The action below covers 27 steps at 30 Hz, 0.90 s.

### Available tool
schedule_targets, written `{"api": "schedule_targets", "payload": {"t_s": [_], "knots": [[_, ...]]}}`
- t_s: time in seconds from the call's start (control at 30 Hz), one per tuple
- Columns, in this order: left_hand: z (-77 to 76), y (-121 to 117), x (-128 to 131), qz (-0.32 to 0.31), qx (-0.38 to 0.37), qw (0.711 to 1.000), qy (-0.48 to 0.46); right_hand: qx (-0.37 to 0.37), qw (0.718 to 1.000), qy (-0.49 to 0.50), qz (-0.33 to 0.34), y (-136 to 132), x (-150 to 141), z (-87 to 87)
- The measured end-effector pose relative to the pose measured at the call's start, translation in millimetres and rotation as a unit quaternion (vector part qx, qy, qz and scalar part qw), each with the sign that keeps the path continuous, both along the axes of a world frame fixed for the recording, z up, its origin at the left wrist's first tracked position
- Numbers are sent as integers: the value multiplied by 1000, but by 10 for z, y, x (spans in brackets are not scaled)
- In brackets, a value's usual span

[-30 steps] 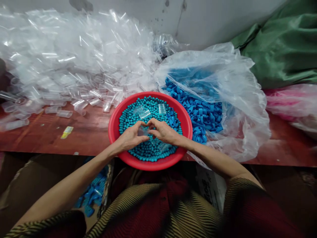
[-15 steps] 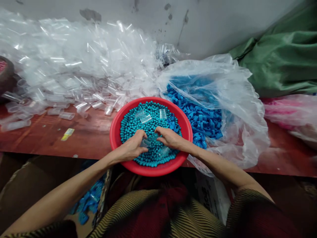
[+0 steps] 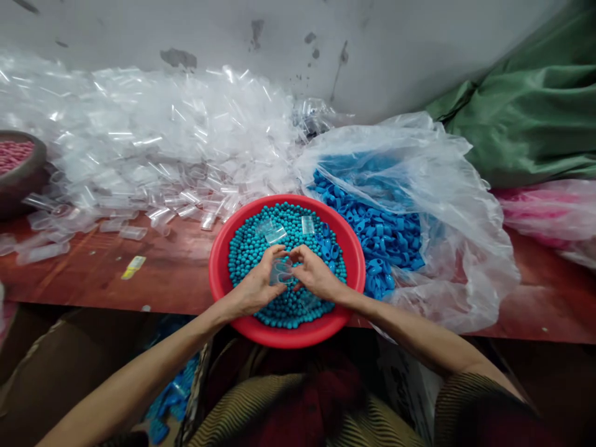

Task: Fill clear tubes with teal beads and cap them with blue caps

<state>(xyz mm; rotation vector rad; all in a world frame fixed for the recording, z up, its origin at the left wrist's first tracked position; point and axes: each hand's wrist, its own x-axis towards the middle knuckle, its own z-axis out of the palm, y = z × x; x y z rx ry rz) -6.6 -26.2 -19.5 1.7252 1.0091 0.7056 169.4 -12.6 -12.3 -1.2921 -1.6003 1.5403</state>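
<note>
A red basin [image 3: 218,267] full of small teal beads [image 3: 251,239] stands in front of me. Over the beads, my left hand [image 3: 259,280] curls its thumb and fingers around a clear plastic tube [image 3: 280,272]. My right hand [image 3: 316,273] meets it from the other side, fingers bent together at the tube's open end. What the right fingertips pinch, if anything, is too small to make out. Two or three more clear tubes [image 3: 308,225] lie on the beads at the far side. Several blue plastic caps [image 3: 329,247] rest inside the basin's right edge.
Behind and left, clear tubes [image 3: 153,136] form a large heap on the red table [image 3: 93,273]. Blue plastic pieces [image 3: 386,233] spill from a clear bag [image 3: 470,248] at the right. A bowl of pink pieces [image 3: 32,180] stands far left; green cloth [image 3: 526,124] hangs back right.
My right hand has moved left and closed in on the tube in my left hand; the fingertips of both hands now nearly meet. The view has tilted slightly, so everything sits lower.
</note>
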Motion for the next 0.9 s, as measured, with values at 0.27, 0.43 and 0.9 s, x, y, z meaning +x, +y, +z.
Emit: {"api": "schedule_targets", "payload": {"t_s": [0.27,0.43,0.9], "knots": [[-141,12,67,33,3,996,86,-127,989,66,24,-3,-32,46],[-1,25,188,64,14,993,102,87,994,-68,14,-90,-96,5],[31,43,192,28,-51,976,212,-43,988,-95,115,28,222,18]]}}
